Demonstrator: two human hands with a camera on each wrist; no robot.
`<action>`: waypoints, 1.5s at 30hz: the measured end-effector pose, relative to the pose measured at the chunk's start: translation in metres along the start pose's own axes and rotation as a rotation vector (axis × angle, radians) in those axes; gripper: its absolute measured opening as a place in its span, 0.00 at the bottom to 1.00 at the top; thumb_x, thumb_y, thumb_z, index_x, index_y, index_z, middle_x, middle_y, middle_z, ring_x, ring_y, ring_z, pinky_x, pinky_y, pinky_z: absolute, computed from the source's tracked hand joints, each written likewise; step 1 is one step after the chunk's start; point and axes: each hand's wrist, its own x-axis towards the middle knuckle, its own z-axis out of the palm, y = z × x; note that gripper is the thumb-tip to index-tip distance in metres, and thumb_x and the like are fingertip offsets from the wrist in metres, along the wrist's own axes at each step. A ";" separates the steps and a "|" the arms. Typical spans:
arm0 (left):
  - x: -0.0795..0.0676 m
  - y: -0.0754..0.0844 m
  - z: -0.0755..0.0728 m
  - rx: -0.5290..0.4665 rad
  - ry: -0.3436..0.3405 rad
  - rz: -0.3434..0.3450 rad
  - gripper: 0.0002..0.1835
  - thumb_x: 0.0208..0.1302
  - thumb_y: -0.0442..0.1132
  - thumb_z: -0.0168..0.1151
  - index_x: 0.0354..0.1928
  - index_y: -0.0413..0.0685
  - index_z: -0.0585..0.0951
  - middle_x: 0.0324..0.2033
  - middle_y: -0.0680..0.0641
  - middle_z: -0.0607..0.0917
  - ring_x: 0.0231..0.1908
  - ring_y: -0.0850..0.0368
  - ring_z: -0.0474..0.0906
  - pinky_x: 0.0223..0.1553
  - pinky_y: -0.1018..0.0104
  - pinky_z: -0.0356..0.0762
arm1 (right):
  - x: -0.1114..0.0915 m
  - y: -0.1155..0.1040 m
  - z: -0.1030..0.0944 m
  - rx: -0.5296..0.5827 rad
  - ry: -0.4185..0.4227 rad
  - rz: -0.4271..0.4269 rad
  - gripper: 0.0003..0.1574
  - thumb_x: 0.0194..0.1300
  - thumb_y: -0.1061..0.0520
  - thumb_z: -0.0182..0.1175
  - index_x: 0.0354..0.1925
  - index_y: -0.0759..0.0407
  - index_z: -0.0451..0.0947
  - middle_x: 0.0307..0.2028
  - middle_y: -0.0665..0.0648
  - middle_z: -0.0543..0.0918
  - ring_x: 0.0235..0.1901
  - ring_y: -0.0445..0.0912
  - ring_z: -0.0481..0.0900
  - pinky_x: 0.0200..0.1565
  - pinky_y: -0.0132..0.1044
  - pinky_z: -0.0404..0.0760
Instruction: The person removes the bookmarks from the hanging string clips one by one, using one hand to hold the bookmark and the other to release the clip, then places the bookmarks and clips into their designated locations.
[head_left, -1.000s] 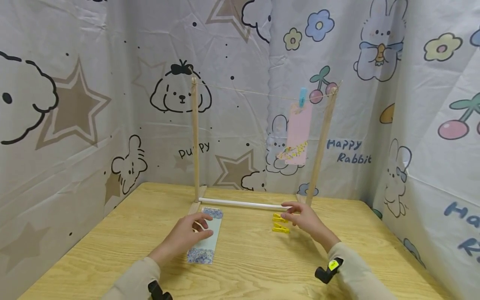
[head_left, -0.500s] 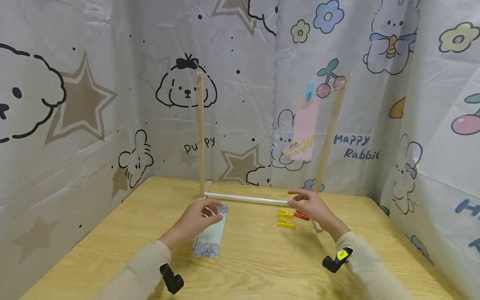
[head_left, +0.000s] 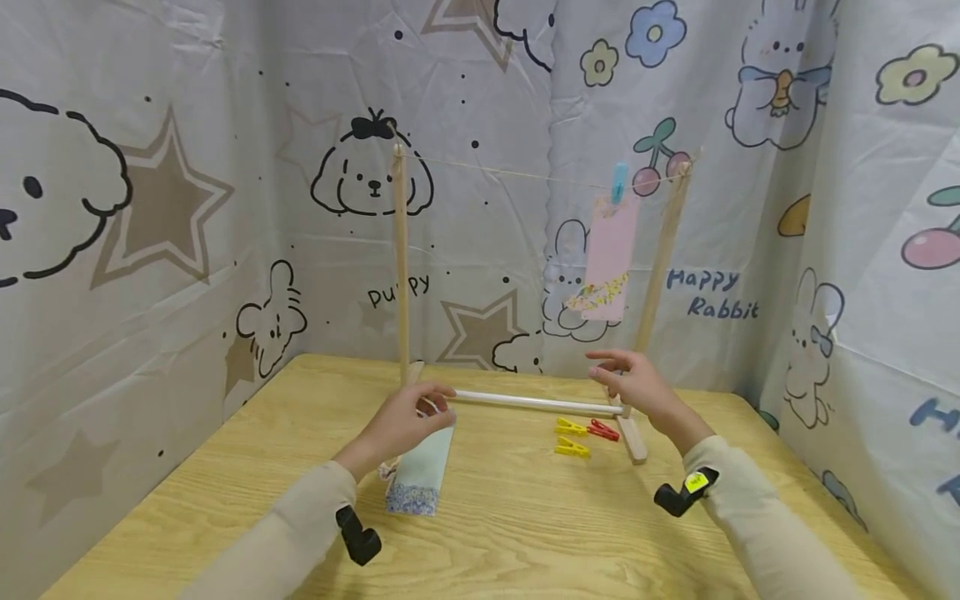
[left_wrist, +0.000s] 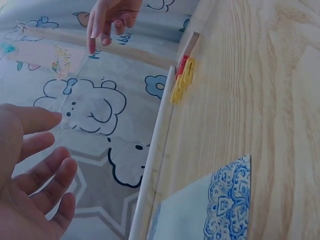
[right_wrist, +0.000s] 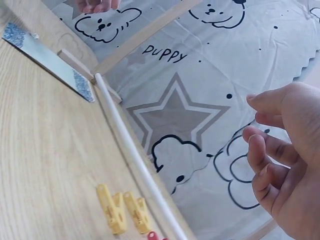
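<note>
In the head view my left hand (head_left: 405,421) hovers over the upper part of a pale green card (head_left: 422,467) with blue patterned ends, fingers loosely bent and nothing between them. My right hand (head_left: 637,387) is raised in front of the right post, also holding nothing. Below it on the table lie two yellow clothespins (head_left: 572,447) and a red clothespin (head_left: 603,430). A pink card (head_left: 611,258) with yellow flowers hangs from a string (head_left: 510,172), held by a blue clothespin (head_left: 619,183). In the left wrist view the fingers (left_wrist: 55,185) touch nothing.
A wooden post (head_left: 402,275) stands at the left and another wooden post (head_left: 663,258) at the right, with the string tied between their tops. A white rod (head_left: 532,402) joins them low down. Printed cloth (head_left: 480,217) surrounds the wooden table (head_left: 495,525).
Both hands have risen, moving away from the table toward the frame. The red clothespin, first hidden behind the right hand, now shows fully. The head view has shifted slightly.
</note>
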 end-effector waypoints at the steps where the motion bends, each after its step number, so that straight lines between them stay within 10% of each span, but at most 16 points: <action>1: 0.002 0.002 0.000 0.000 -0.001 0.007 0.16 0.72 0.38 0.67 0.59 0.43 0.82 0.40 0.50 0.84 0.39 0.54 0.81 0.40 0.57 0.81 | 0.002 -0.003 -0.002 -0.006 0.004 -0.012 0.28 0.77 0.53 0.61 0.69 0.64 0.74 0.52 0.68 0.81 0.31 0.52 0.77 0.27 0.35 0.74; 45: 0.058 0.037 0.022 -0.045 -0.003 0.016 0.18 0.72 0.41 0.67 0.61 0.48 0.81 0.44 0.50 0.83 0.43 0.54 0.80 0.40 0.57 0.80 | 0.006 -0.068 -0.064 0.089 0.111 -0.077 0.32 0.79 0.49 0.58 0.72 0.65 0.69 0.53 0.61 0.80 0.27 0.40 0.74 0.30 0.34 0.71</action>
